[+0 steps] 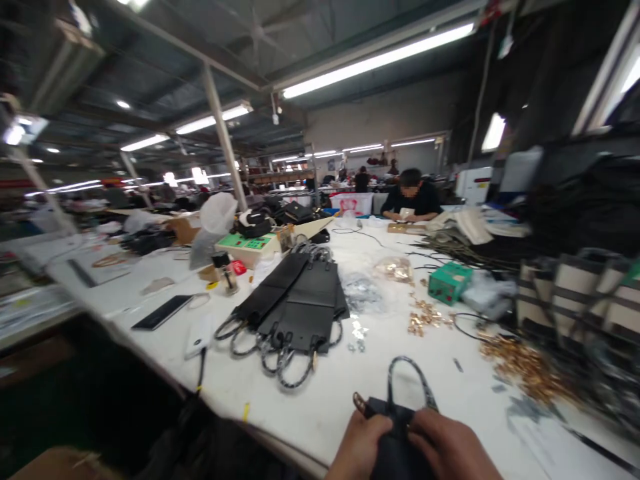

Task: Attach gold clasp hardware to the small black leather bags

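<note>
At the table's near edge, a black bag panel (396,427) with a looped handle (406,361) is between my two hands. The handle has a shiny clear wrap and points away from me. My left hand (361,440) grips the panel's left side, thumb on top; a small brownish-gold piece shows by its fingertips, too blurred to name. My right hand (445,437) has its fingers closed on the panel near the handle's right base, and whatever is under them is hidden. Ahead to the left lies a pile of similar black handled panels (310,303).
Gold metal fittings (530,367) are heaped at right, with more gold pieces (425,317) beside a green box (450,281). Striped bag pieces (575,293) stand far right. Leftward are a phone (163,312), a white device (199,335) and a green-topped machine (250,245). Another person (413,197) sits opposite.
</note>
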{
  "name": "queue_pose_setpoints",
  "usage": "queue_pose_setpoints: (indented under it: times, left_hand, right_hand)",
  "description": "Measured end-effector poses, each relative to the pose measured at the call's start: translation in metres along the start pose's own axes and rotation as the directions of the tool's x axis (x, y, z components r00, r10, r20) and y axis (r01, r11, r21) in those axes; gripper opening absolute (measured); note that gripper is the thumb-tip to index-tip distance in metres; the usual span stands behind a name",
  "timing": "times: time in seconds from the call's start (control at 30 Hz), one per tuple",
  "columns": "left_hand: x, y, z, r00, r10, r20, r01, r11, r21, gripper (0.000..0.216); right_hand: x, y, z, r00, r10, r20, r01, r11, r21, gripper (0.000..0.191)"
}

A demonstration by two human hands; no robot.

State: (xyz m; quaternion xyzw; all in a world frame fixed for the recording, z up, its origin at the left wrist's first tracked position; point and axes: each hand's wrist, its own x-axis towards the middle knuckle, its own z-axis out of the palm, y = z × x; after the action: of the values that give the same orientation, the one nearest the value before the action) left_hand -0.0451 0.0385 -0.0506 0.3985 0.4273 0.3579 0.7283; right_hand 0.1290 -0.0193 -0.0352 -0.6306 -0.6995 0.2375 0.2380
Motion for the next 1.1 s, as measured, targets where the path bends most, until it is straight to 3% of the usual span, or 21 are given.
queue_pose_setpoints:
  times: [0.17, 0.33, 0.5, 0.73, 0.93, 1.0, 1.1]
  left_hand:
    - [0.007, -0.001, -0.005, 0.994, -0.037, 0.105, 0.043, 0.997, -0.06, 0.024]
    - [-0.012, 0.013, 0.012, 0.996, -0.084, -0.038, 0.084, 0.996, -0.011, 0.019]
    - [-0.018, 0.028, 0.017, 0.997, 0.03, -0.073, -0.011, 0.969, 0.248, 0.029]
    - [-0.01, 0.022, 0.009, 0.996, 0.036, -0.085, -0.011, 0.96, 0.281, 0.036]
    - [0.018, 0.024, 0.018, 0.991, 0.051, -0.126, -0.013, 0.958, 0.286, 0.036]
    - [0.026, 0.024, 0.018, 0.99, 0.008, -0.139, 0.028, 0.966, 0.257, 0.033]
    - [0.032, 0.023, 0.017, 0.982, -0.096, -0.162, 0.122, 0.979, 0.162, 0.03]
  right_hand:
    - [-0.002, -0.003, 0.004, 0.991, 0.023, -0.132, -0.037, 0.993, -0.108, 0.012]
    - [-0.018, -0.014, -0.004, 0.982, -0.032, -0.187, 0.001, 0.986, -0.164, 0.013]
    - [-0.025, -0.013, -0.011, 0.976, -0.033, -0.215, 0.001, 0.989, -0.149, 0.015]
    - [-0.024, -0.005, -0.016, 0.97, -0.062, -0.236, 0.046, 0.996, -0.076, 0.02]
    - [-0.027, 0.012, -0.042, 0.905, -0.082, -0.417, 0.104, 0.994, 0.03, 0.027]
    - [-0.024, 0.034, -0.056, 0.883, -0.014, -0.469, 0.023, 1.0, 0.013, 0.024]
    - [-0.017, 0.079, -0.083, 0.829, 0.189, -0.526, -0.273, 0.958, -0.086, 0.023]
